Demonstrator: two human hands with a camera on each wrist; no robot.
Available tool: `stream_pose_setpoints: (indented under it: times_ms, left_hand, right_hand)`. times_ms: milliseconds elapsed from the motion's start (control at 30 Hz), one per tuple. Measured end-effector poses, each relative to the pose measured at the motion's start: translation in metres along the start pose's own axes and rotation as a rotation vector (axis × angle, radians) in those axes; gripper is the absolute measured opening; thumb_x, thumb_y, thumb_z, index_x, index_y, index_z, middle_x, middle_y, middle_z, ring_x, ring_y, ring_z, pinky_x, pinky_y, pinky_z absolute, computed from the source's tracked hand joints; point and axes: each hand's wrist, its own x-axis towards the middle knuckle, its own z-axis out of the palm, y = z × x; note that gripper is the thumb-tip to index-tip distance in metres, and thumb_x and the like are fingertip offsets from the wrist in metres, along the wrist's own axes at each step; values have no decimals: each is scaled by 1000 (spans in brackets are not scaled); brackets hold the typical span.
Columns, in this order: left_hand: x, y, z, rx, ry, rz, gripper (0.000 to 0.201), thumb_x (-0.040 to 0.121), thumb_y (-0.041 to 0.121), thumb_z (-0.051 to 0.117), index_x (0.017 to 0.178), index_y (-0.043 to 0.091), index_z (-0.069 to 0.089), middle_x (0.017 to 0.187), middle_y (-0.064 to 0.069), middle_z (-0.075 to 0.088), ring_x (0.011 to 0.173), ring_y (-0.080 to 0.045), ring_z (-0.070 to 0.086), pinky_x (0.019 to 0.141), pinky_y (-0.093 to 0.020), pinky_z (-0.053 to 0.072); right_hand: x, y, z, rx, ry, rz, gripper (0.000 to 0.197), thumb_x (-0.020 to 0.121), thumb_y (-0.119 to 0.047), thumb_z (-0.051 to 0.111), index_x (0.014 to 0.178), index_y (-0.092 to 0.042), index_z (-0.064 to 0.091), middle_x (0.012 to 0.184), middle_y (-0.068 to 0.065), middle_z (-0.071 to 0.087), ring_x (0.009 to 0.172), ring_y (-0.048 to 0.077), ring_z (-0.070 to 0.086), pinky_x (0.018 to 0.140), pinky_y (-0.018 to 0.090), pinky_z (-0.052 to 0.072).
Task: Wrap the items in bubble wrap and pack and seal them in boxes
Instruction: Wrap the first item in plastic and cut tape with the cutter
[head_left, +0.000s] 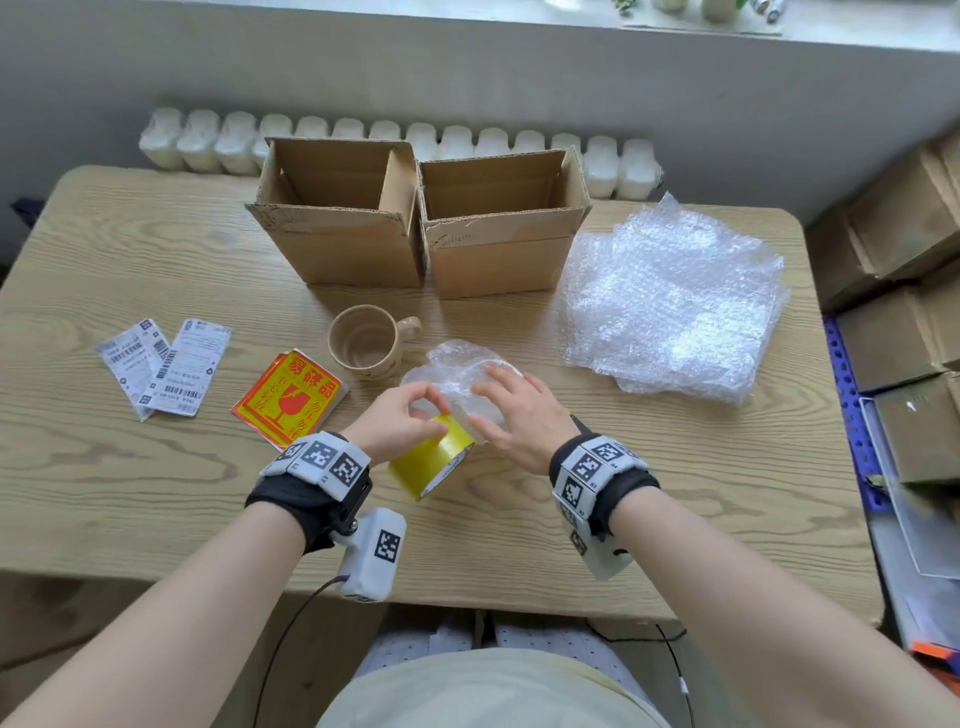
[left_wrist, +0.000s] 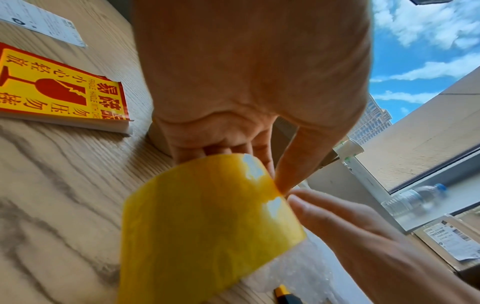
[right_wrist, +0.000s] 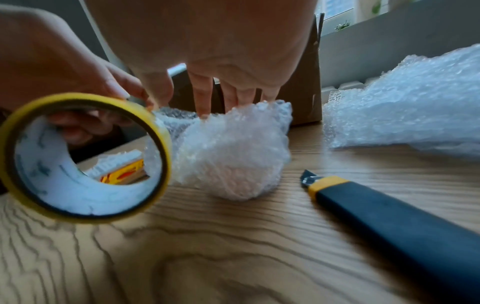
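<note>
Bubble-wrapped and roughly ball-shaped, the bundle sits on the wood-grain counter, in the middle near the front edge. The right hand rests on top of it, fingers spread and fairly straight, fingertips pressing into the wrap. Just to the left, touching the bundle, is a roll of yellow tape standing on its edge, its white core facing the right wrist. The left hand grips the roll from above, fingers curled over its top and thumb pinching near the free end of the tape beside the bundle. A dark utility knife with a yellow collar lies on the counter just right of the bundle. Behind the bundle stands an unwrapped beige mug, upright. Farther back, two open cardboard boxes stand side by side, touching. A stack of loose bubble wrap sheets lies on the right. On the left lie a pad of yellow-and-red fragile stickers and some white shipping labels.
</note>
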Motion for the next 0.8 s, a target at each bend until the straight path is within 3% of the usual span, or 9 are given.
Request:
stream_pose_setpoints:
  times_ms: [100, 233, 400, 600, 667, 733, 800]
  left_hand:
    - [-6, -1, 2, -50, 11, 49, 14, 83, -1, 61, 86, 11, 55, 57, -4, 43, 44, -7, 35, 41, -12, 28]
    - [-8, -11, 7, -64, 112, 91, 19, 83, 11, 68, 76, 12, 50, 52, 1, 44, 45, -9, 32, 44, -15, 27]
    - [-12, -33, 11, -29, 220, 100, 26, 80, 10, 70, 68, 14, 47, 51, 3, 49, 52, -14, 40, 53, -26, 33]
    - [-25, -62, 10, 287, 340, 209, 27, 78, 22, 72, 71, 28, 46, 77, -1, 64, 82, -19, 62, 73, -34, 49]
    - [-31, -70, 10, 465, 355, 269, 19, 81, 25, 70, 81, 20, 52, 80, 0, 64, 78, -22, 60, 65, -34, 46]
    - [-37, -79, 10, 603, 360, 358, 20, 83, 25, 69, 86, 13, 53, 75, 3, 56, 66, -22, 49, 54, -30, 35]
    - [-41, -88, 10, 667, 371, 415, 19, 83, 26, 68, 85, 15, 52, 69, 4, 52, 58, -22, 46, 48, -26, 28]
  right_hand:
    - [1, -10, 0, 74, 43, 15, 38, 96, -42, 44, 123, -20, 59, 147, 0, 37, 137, 12, 30, 118, 34, 9]
    - [0, -12, 0, 37, 0, 38, 39, 97, -30, 42, 135, -19, 48, 149, -2, 35, 138, 12, 29, 118, 32, 7]
    - [-7, -11, 6, 33, 44, 55, 45, 96, -22, 44, 141, -17, 40, 148, 0, 39, 138, 13, 30, 117, 30, 9]
    - [-15, -16, 8, -58, 172, 104, 52, 93, -18, 49, 143, -14, 36, 152, 6, 30, 140, 20, 27, 116, 32, 13]
    - [-16, -17, 7, -64, 166, 150, 53, 95, -21, 48, 145, -15, 33, 155, 6, 24, 142, 19, 22, 116, 32, 12]
    - [-17, -17, 5, -36, 139, 205, 52, 96, -24, 46, 145, -15, 32, 156, 6, 20, 143, 20, 19, 116, 33, 13]
    - [-18, -17, 5, -9, 121, 248, 49, 97, -25, 44, 145, -16, 33, 157, 6, 19, 143, 20, 20, 116, 33, 13]
